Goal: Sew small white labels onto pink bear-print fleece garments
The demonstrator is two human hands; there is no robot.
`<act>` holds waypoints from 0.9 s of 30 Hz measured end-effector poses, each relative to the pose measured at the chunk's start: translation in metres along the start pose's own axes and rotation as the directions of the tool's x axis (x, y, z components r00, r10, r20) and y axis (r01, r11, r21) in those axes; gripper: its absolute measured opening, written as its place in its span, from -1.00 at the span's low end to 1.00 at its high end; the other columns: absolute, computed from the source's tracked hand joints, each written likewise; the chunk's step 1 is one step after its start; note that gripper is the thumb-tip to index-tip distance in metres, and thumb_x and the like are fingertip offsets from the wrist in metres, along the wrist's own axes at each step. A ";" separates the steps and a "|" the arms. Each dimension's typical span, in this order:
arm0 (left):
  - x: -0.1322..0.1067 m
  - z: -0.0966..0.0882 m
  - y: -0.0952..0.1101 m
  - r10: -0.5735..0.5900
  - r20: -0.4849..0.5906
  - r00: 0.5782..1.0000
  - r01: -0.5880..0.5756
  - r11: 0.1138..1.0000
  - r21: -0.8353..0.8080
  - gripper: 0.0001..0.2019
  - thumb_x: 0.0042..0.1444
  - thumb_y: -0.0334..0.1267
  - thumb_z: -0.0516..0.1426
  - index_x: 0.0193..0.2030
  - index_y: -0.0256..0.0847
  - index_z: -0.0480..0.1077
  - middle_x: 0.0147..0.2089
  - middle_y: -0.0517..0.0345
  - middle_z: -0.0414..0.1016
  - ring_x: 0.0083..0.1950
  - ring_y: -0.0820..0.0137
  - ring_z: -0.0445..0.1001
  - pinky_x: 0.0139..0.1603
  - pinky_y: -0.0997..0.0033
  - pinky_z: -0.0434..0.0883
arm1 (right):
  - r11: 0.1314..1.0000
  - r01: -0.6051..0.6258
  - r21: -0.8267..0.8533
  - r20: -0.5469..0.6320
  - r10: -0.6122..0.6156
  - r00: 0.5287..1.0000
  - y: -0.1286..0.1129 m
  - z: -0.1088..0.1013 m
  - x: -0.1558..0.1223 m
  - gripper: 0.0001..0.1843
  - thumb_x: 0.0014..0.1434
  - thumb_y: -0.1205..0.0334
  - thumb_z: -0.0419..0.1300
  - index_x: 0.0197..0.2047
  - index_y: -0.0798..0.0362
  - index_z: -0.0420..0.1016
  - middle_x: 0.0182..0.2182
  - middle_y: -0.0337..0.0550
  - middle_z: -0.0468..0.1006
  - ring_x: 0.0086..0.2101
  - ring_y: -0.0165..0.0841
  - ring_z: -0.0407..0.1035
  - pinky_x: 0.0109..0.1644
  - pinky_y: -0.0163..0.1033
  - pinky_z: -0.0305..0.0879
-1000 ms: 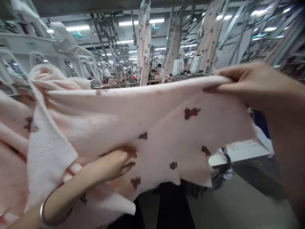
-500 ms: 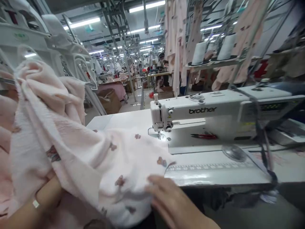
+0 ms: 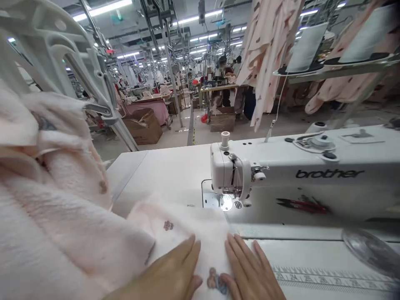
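Pale pink fleece fabric [image 3: 168, 246] printed with small bear figures lies on the table of a white sewing machine [image 3: 265, 162]. Its far edge reaches just short of the lit needle plate [image 3: 225, 203]. My left hand [image 3: 175, 266] rests flat on the cloth, fingers stretched forward. To its right, my right hand [image 3: 250, 266] lies spread over the fabric's right edge, partly on the table. Between both hands a printed bear shows. More of the fleece bunches up at the left. Neither hand grips anything visible.
Red-handled thread snips [image 3: 302, 205] lie on the machine bed. A clear round dish [image 3: 371, 252] is at the right, near a printed ruler scale [image 3: 334, 279]. White thread cones [image 3: 308, 48] stand behind. Grey plastic hanger clamps [image 3: 75, 50] stand at left; a cardboard box [image 3: 143, 125] sits beyond.
My left hand has come out from under the draped fleece onto the cloth. My right hand now lies flat near the needle area. The view has moved closer to the machine.
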State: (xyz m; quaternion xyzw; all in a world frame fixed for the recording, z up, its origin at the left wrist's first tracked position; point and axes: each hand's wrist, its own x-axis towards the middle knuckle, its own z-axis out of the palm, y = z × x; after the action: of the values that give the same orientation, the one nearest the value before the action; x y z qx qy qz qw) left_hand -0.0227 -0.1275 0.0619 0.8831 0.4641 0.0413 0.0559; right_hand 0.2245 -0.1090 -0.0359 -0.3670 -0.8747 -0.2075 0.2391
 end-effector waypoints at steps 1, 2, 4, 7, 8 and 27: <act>0.015 0.010 -0.002 -0.025 0.074 0.997 0.023 0.999 0.036 -0.49 0.23 -0.10 0.06 0.30 -0.15 0.19 0.27 -0.14 0.27 0.23 0.08 0.33 0.10 0.12 0.43 | 1.000 -0.025 -0.010 0.007 0.025 1.000 0.008 0.005 0.006 -0.53 0.35 0.13 -0.06 0.12 0.31 0.37 0.11 0.16 0.38 0.10 -0.05 0.28 0.26 0.17 -0.11; 0.032 0.020 -0.007 -0.077 0.151 0.986 0.063 0.994 0.091 -0.42 0.21 -0.07 0.07 0.33 -0.24 0.15 0.31 -0.27 0.17 0.29 -0.07 0.23 0.11 -0.08 0.38 | 0.998 -0.058 -0.016 0.020 0.059 0.998 0.019 0.010 0.014 -0.54 0.36 0.16 -0.09 0.12 0.31 0.36 0.11 0.16 0.39 0.10 -0.03 0.27 0.23 0.19 -0.05; 0.072 0.037 -0.019 -0.187 0.210 0.960 0.154 0.974 0.164 -0.38 0.23 -0.06 0.05 0.36 -0.29 0.06 0.38 -0.35 -0.04 0.37 -0.21 0.00 0.16 -0.36 0.20 | 0.992 -0.126 -0.025 0.041 0.127 0.991 0.043 0.019 0.030 -0.57 0.37 0.21 -0.13 0.10 0.29 0.38 0.06 0.17 0.44 0.08 -0.01 0.29 0.13 0.19 0.10; 0.125 0.047 -0.043 -0.249 0.130 0.960 0.230 0.962 0.144 -0.47 0.31 -0.14 -0.07 0.36 -0.31 0.03 0.41 -0.35 -0.12 0.42 -0.14 -0.13 0.21 -0.38 0.08 | 0.984 -0.176 -0.036 0.081 0.178 0.981 0.066 0.022 0.051 -0.58 0.36 0.26 -0.14 -0.07 0.30 0.50 -0.10 0.25 0.51 -0.01 0.06 0.36 -0.06 0.16 0.31; 0.138 0.047 -0.050 -0.273 0.106 0.956 0.259 0.957 0.129 -0.50 0.32 -0.17 -0.09 0.34 -0.36 0.06 0.40 -0.39 -0.09 0.41 -0.16 -0.11 0.20 -0.39 0.08 | 0.983 -0.180 -0.032 0.093 0.183 0.979 0.066 0.020 0.055 -0.58 0.35 0.28 -0.13 -0.14 0.29 0.52 -0.15 0.26 0.53 -0.04 0.05 0.38 -0.10 0.13 0.34; 0.130 0.025 -0.038 -0.001 0.056 0.998 0.007 0.994 -0.113 -0.68 0.29 -0.28 -0.03 0.13 -0.33 0.22 0.29 -0.26 0.17 0.37 0.07 0.10 0.30 -0.11 0.20 | 0.916 -0.192 0.351 0.026 0.196 0.980 0.033 -0.003 0.032 -0.69 0.28 0.38 -0.03 -0.02 0.18 0.47 -0.06 -0.04 0.52 -0.08 -0.20 0.39 -0.06 -0.10 0.41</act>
State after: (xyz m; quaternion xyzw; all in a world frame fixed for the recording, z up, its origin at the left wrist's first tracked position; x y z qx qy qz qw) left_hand 0.0225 -0.0006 0.0345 0.8784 0.4609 0.0427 0.1189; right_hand 0.2304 -0.0718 -0.0096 -0.4022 -0.8557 -0.0249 0.3246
